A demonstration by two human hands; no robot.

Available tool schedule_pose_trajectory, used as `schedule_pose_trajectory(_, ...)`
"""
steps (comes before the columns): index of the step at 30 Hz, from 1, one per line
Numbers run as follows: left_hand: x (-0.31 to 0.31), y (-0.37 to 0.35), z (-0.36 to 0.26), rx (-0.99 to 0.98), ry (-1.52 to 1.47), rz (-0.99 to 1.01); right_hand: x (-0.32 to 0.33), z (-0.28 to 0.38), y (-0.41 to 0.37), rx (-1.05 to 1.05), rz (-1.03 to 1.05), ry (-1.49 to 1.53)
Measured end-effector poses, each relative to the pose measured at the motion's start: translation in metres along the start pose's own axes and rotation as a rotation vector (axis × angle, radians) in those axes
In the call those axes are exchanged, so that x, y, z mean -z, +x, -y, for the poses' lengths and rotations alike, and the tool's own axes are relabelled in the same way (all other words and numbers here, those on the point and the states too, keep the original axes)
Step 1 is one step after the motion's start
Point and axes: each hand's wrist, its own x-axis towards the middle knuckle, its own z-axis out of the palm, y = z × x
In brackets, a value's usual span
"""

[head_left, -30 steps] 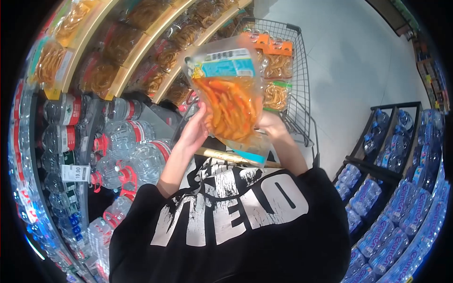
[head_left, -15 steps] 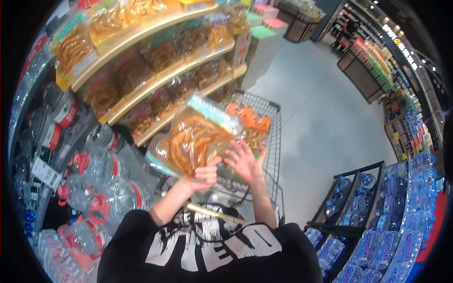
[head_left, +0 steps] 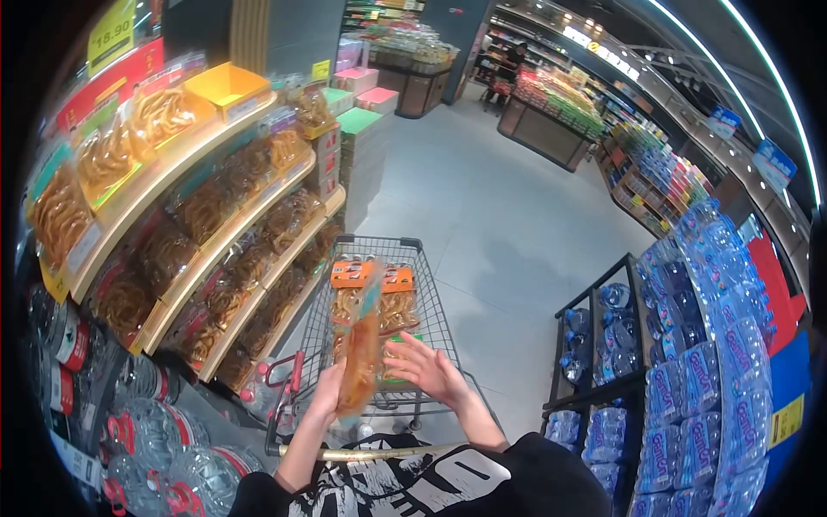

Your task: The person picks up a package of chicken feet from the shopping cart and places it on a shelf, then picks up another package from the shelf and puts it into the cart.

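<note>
My left hand grips a clear snack bag of orange-brown sticks, held edge-on and upright over the near end of the wire shopping cart. My right hand is beside the bag with fingers spread, holding nothing. Similar bags with orange labels lie in the cart basket. The cart's gold handle bar is just below my hands.
Curved wooden shelves packed with snack bags stand at the left, with large water bottles beneath. Racks of bottled-water packs stand at the right. A grey floor aisle stretches ahead toward distant displays.
The view has tilted up from my chest to the aisle. The bag turned from facing me to edge-on and lowered toward the cart. My right hand let go of it.
</note>
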Motion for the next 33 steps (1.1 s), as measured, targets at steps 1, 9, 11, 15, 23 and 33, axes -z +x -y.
schedule_pose_trajectory(1,0.003,0.004,0.005,0.024,-0.078,-0.037,0.007,-0.004,-0.002,0.006,0.015,0.03)
schedule_pose_trajectory(9,0.025,0.002,0.016,-0.266,0.322,-0.117,0.007,-0.019,0.0,-0.095,-0.195,0.153)
schedule_pose_trajectory(11,0.032,-0.005,0.008,-0.275,0.452,-0.12,0.006,-0.02,0.006,-0.224,-0.26,-0.044)
schedule_pose_trajectory(15,0.03,-0.015,-0.012,-0.543,0.578,-0.026,0.018,-0.032,0.014,-0.266,-0.544,0.354)
schedule_pose_trajectory(23,0.064,-0.054,-0.034,-0.113,-0.051,0.187,0.055,-0.104,0.037,-0.329,-0.156,1.056)
schedule_pose_trajectory(33,0.098,-0.112,-0.01,-0.032,-0.255,-0.187,0.032,-0.169,0.088,-0.604,-0.02,1.326)
